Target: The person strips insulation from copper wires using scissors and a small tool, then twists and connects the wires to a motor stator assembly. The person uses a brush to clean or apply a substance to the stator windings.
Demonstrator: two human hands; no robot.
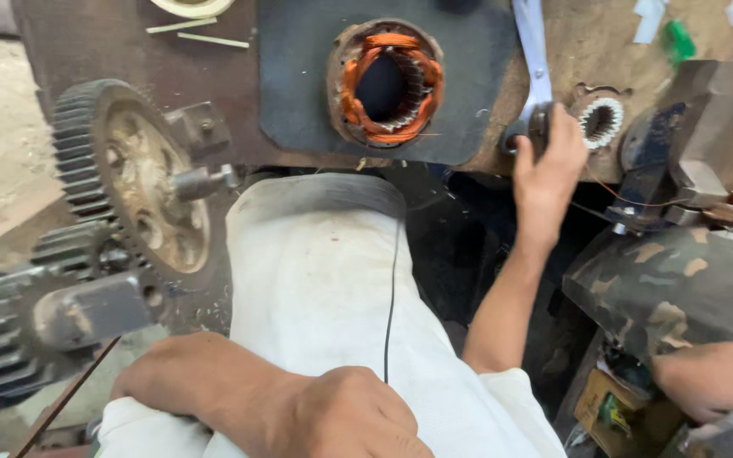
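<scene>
Head view: your left hand (332, 416) rests nearest, fingers curled closed on your white-trousered thigh (324, 280); farther off, your right hand (549, 165) grips the silvery flat metal wrench (534, 59), whose long axis runs away from you across the worn wooden bench (579, 42).

Stator with copper windings (389, 85) on mat (299, 76) at bench centre, gear wheels (120, 178) left of it, small stator (601, 121) right, scissors (534, 59) between the stators, right hand (547, 165) at the scissors' handles, left hand (316, 407) on lap (324, 280) below bench

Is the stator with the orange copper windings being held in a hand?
No, the stator lies untouched on the bench; the right hand grips scissors beside it.
</scene>
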